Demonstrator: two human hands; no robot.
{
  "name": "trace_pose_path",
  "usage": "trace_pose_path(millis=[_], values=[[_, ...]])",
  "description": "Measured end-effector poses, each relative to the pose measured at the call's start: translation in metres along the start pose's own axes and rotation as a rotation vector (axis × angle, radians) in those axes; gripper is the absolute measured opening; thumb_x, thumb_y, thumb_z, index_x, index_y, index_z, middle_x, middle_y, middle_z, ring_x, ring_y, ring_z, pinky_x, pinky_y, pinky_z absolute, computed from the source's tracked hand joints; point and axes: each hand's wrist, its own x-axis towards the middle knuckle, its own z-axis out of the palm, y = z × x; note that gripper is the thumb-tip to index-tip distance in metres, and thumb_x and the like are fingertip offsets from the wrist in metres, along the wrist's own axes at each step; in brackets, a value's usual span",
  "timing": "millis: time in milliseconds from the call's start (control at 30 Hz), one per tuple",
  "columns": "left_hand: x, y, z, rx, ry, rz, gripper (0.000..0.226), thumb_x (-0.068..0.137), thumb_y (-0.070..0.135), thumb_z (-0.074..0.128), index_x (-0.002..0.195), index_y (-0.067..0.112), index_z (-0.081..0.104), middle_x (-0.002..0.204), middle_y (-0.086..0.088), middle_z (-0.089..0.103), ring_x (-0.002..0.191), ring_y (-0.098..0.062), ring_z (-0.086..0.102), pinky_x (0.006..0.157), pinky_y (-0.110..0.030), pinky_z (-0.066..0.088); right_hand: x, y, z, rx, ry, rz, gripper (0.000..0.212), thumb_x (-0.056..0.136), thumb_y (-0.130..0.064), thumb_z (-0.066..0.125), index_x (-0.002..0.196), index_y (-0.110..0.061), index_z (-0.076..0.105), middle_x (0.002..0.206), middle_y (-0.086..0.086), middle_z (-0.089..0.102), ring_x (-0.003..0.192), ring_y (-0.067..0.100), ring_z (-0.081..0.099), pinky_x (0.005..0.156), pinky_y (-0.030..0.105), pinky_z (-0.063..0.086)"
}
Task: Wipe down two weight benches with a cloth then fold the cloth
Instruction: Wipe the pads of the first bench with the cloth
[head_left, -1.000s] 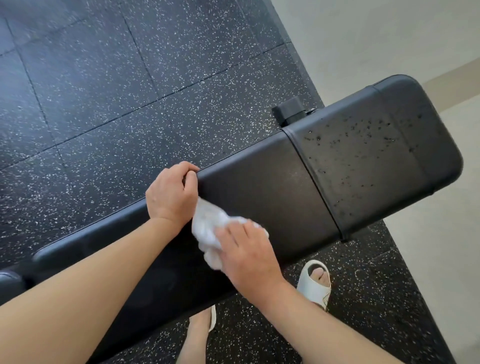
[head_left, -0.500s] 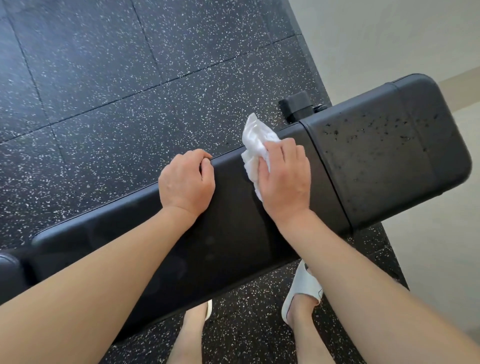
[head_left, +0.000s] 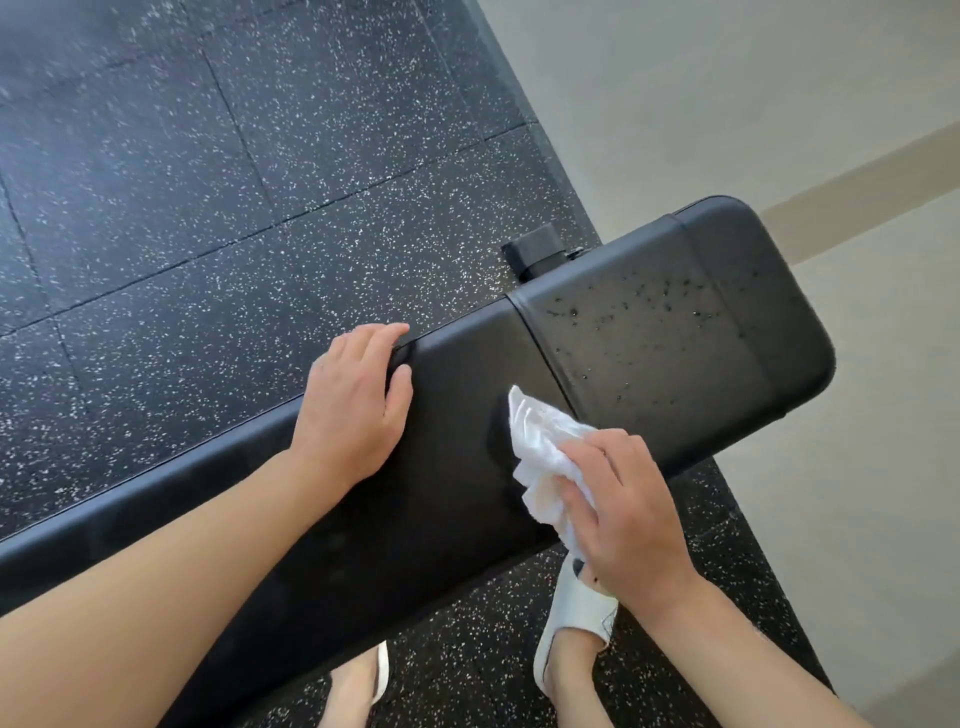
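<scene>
One bench (head_left: 457, 467) in view, black pad running from 8 o'clock up to 2 o'clock; a second bench isn't visible. Step in hand, by the look of it: wiping bench one, long pad section.

Left hand (head_left: 353, 410) at centre, fingers nearly straight, hooked over the pad's far edge, bracing, holding nothing. Right hand (head_left: 623, 509) at 4 o'clock, fingers curled round the bunched white cloth (head_left: 540, 457) and pressing it onto the pad near its front edge, just left of the seam.

Seat section (head_left: 665, 332) at 2 o'clock, past the seam, is speckled with droplets or grime, apparently not wiped yet. Next move likely calls for carrying the cloth across the seam and covering that pad. Folding looks far off.

Surface: smooth dark upholstery with a slight sheen. Floor (head_left: 208, 208): black rubber tiles with white flecks, from 9 to 12 o'clock. Pale flooring (head_left: 779, 104) from 1 to 5 o'clock. White sandals (head_left: 576, 613) at 6 o'clock, under the bench edge.
</scene>
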Motion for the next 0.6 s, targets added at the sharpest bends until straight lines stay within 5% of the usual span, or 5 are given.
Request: trace_pose_path(millis=[200, 600], values=[[0.046, 0.076, 0.043, 0.060, -0.025, 0.012, 0.049, 0.107, 0.035, 0.043, 0.153, 0.016, 0.047, 0.145, -0.004, 0.057, 0.130, -0.029, 0.053, 0.107, -0.047, 0.039, 0.018, 0.040, -0.014, 0.003, 0.109, 0.080, 0.023, 0.101, -0.016, 0.061, 0.121, -0.008, 0.065, 0.112, 0.006, 0.055, 0.093, 0.021, 0.049, 0.076, 0.040, 0.052], [0.048, 0.084, 0.058, 0.190, 0.068, -0.055, 0.055, 0.098, 0.040, 0.038, 0.146, 0.018, 0.052, 0.129, -0.003, 0.064, 0.115, -0.029, 0.059, 0.101, -0.045, 0.041, 0.138, 0.039, 0.032, -0.124, 0.171, 0.109, 0.023, 0.099, -0.028, 0.060, 0.112, -0.012, 0.068, 0.105, 0.009, 0.060, 0.085, 0.029, 0.053, 0.066, 0.042, 0.045]])
